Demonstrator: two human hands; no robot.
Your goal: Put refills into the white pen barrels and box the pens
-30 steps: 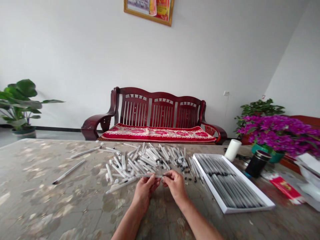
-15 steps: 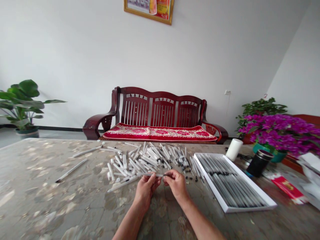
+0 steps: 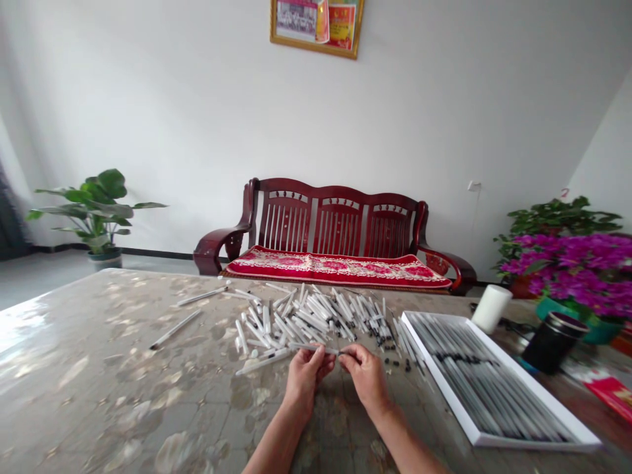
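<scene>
Above the table's near middle, my left hand (image 3: 303, 376) is closed around a clear pen (image 3: 323, 349), which lies almost level and points left and right. At its right end, the fingers of my right hand (image 3: 366, 378) pinch the dark tip; whether that dark part is a separate piece, I cannot tell. Just beyond both hands spreads a heap of white and clear pen parts (image 3: 306, 316). Small black caps (image 3: 396, 363) lie scattered to the right of my right hand.
A white box (image 3: 474, 438) filled with rows of pens stands to the right. Behind it are a white cylinder (image 3: 492, 309), a black jar (image 3: 555, 342) and purple flowers (image 3: 582, 263). Single pens (image 3: 175, 329) lie at left. A wooden bench (image 3: 340, 217) stands beyond the table (image 3: 123, 395).
The head view has swung a little to the left, so everything sits further right. Both hands keep hold of the pen in nearly the same pose.
</scene>
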